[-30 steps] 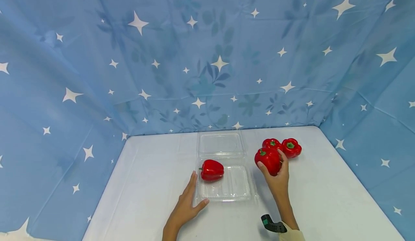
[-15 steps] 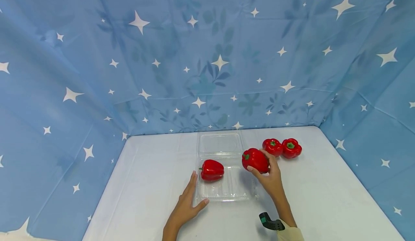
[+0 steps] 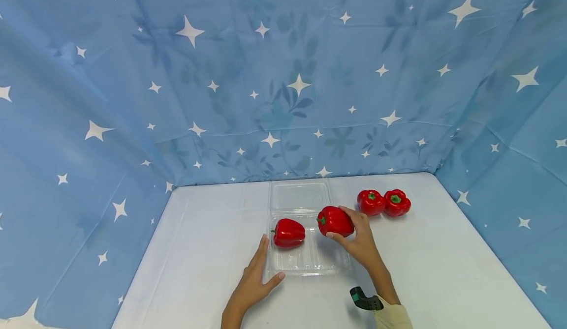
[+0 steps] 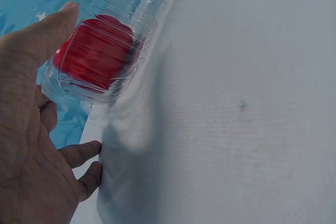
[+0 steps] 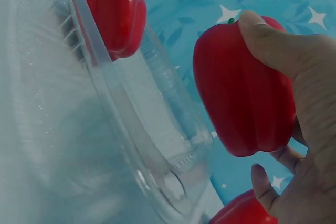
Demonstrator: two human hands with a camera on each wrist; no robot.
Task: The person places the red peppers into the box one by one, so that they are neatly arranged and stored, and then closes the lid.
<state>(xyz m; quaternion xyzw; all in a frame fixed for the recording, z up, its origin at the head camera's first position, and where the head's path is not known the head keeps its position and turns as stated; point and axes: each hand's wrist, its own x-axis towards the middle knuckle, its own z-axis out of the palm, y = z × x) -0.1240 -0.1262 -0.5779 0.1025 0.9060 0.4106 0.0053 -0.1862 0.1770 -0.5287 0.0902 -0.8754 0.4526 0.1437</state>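
A red bell pepper (image 3: 335,222) is gripped by my right hand (image 3: 361,238) above the right part of a clear plastic clamshell container (image 3: 310,265). Its green stem points left in the head view. Another red bell pepper (image 3: 289,233) lies on its side in the left part of the container, stem to the left. My left hand (image 3: 251,284) rests at the container's left front corner, fingers extended and thumb spread. In the left wrist view, the thumb and fingers of the left hand (image 4: 37,108) lie along the container's wall (image 4: 113,90).
Two more red bell peppers, one nearer (image 3: 370,202) and one farther right (image 3: 396,203), stand side by side behind my right hand. The container's lid (image 3: 301,194) lies folded back toward the blue star-patterned curtain (image 3: 266,98). A white table (image 3: 199,240) carries everything.
My right hand has carried the held pepper left from beside the other peppers to over the container, and the pepper's stem has turned to point left. My left hand stays put.
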